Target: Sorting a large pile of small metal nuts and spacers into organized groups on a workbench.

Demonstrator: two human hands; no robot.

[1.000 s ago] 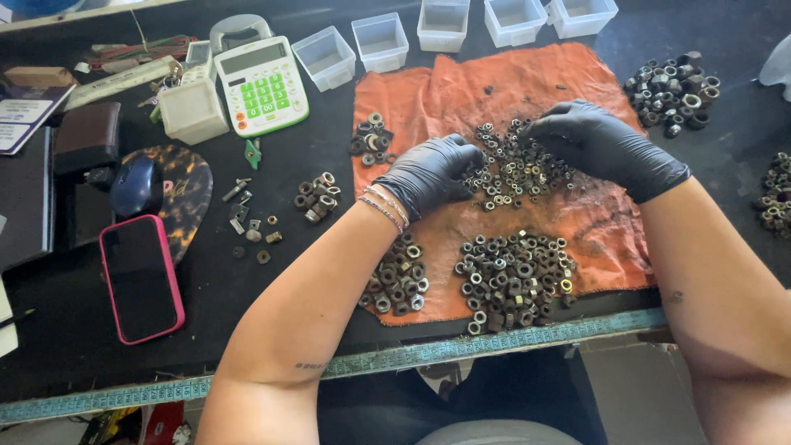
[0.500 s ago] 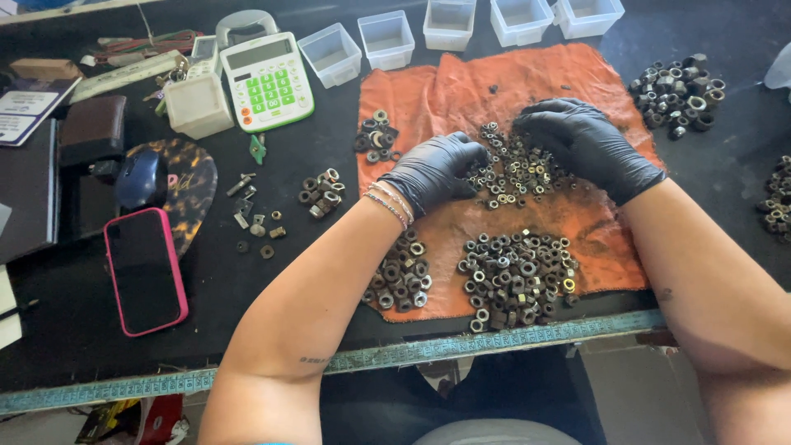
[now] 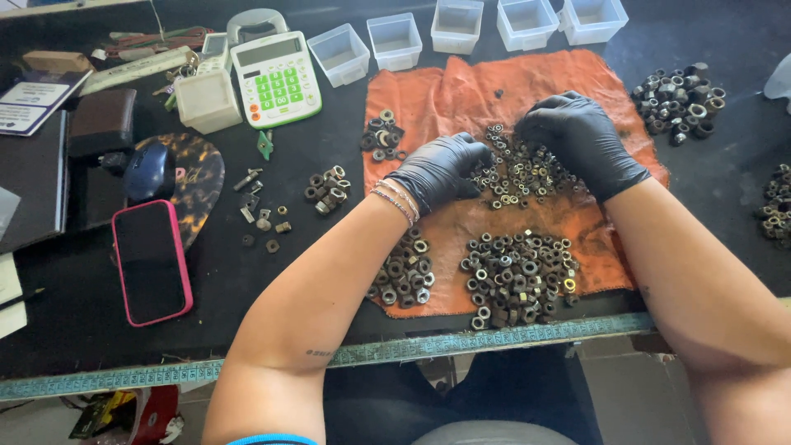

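Dull metal nuts [image 3: 517, 171], rough orange cloth [image 3: 461, 91], glossy black gloves [image 3: 583, 140]

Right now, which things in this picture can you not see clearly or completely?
- Head view: fingertips of the left hand and right hand curl into the middle pile of nuts; whether either holds a nut cannot be told.
- The clear trays are cut by the top edge.
- The nuts at the right edge are partly out of frame.
- Thread sizes are too small to tell.
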